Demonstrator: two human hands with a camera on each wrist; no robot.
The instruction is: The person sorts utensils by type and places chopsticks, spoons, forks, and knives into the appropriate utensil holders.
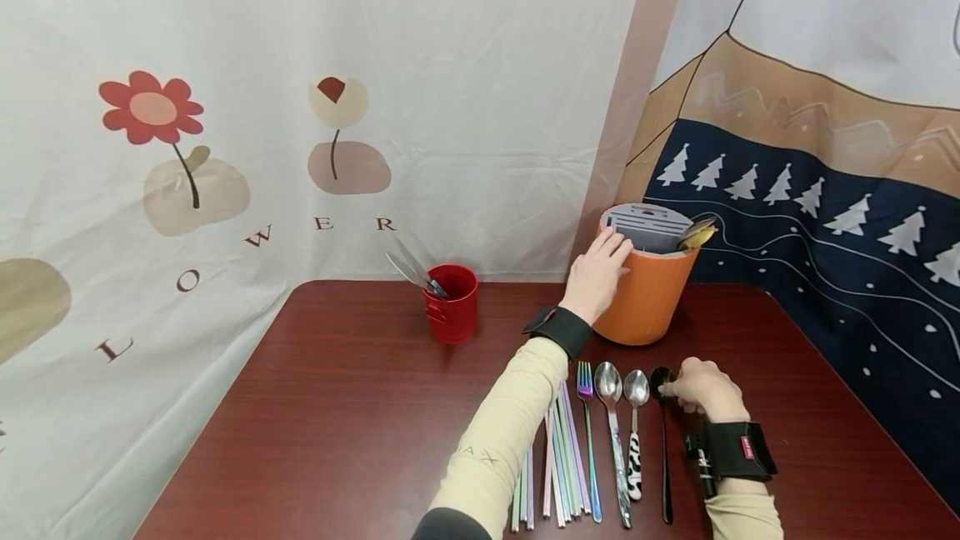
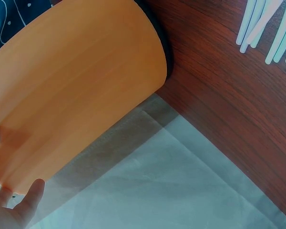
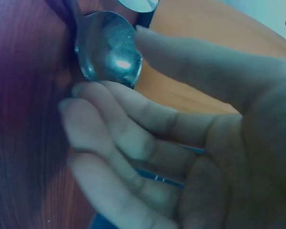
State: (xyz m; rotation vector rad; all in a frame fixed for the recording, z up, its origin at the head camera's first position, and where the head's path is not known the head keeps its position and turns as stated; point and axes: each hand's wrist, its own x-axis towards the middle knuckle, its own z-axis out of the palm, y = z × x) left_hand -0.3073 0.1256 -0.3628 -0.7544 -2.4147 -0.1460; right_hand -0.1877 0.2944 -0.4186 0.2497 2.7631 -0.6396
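My left hand (image 1: 596, 273) grips the rim of the orange bucket (image 1: 637, 298), fingers at the edge and thumb against the outer wall. Inside the bucket are a grey slotted insert (image 1: 648, 227) and a gold utensil head (image 1: 697, 234). At the right, a black spoon (image 1: 666, 448) lies flat with its bowl toward the bucket. My right hand (image 1: 708, 390) is at that bowl, fingers loosely bent. In the right wrist view, the thumb and fingertips lie at the edges of the shiny bowl (image 3: 109, 47), thumb apart from the fingers.
Left of the black spoon lie a cow-print-handled spoon (image 1: 635, 440), a larger spoon (image 1: 613, 423), an iridescent fork (image 1: 588, 432) and several pastel chopsticks (image 1: 566, 465). A red cup (image 1: 453, 311) with metal cutlery stands at the back. Cloth hangs behind the table (image 1: 330, 407).
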